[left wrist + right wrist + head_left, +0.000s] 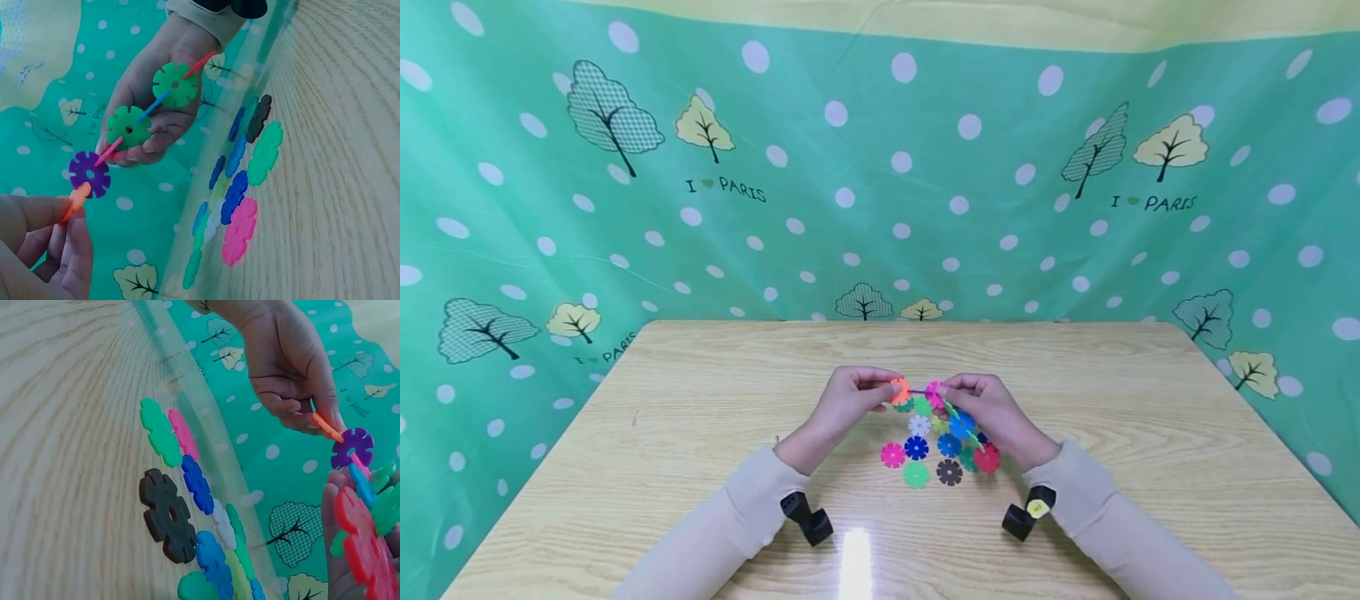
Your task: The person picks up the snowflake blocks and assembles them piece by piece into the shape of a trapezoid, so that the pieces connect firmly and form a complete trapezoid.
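A chain of notched plastic snowflake discs stretches between the two hands above the table. My left hand (pixel 842 407) pinches the orange disc (pixel 901 392) at its left end between thumb and fingers. Slotted onto the orange disc is a purple disc (pixel 80 170), edge-on in the head view. The pink disc (pixel 936 394) comes after it, at the fingertips of my right hand (pixel 998 415), which holds the chain. From there green discs (pixel 127 117), a blue disc (pixel 962 425) and a red disc (pixel 987 458) hang along the right palm.
Several loose discs lie flat on the wooden table (pixel 700 467) below the hands, among them a pink one (pixel 892 455), a dark blue one (pixel 916 442), a light green one (pixel 916 482) and a brown one (pixel 950 479). A green dotted curtain (pixel 880 275) hangs behind the table.
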Tool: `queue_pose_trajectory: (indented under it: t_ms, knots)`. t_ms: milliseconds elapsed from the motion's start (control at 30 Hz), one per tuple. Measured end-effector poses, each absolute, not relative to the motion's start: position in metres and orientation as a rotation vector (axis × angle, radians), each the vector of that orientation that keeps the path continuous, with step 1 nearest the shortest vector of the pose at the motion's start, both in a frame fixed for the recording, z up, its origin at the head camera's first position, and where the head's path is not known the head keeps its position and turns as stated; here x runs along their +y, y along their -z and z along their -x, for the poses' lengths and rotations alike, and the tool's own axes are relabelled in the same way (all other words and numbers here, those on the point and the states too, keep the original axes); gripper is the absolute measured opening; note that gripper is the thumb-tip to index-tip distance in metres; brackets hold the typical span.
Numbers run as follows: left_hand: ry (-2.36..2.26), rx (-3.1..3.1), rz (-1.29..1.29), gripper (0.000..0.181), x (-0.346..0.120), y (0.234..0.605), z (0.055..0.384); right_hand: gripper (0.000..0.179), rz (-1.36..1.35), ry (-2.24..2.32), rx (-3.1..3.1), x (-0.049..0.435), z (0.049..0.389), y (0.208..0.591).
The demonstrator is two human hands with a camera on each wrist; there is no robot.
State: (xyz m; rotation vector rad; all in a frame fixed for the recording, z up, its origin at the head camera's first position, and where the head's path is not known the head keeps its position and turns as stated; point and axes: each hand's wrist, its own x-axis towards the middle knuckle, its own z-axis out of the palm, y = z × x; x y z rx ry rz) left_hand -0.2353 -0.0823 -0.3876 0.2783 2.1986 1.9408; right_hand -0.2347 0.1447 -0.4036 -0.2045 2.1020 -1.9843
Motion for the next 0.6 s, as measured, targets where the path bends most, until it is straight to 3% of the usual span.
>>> queue_pose_trajectory:
  t_ms: [600]
  knots:
    - [-1.984,2.208,-0.223,0.016,-0.077,0.3887,0.2322,0.015,0.233,1.975,2.13,0.1436,0.2364,0.402]
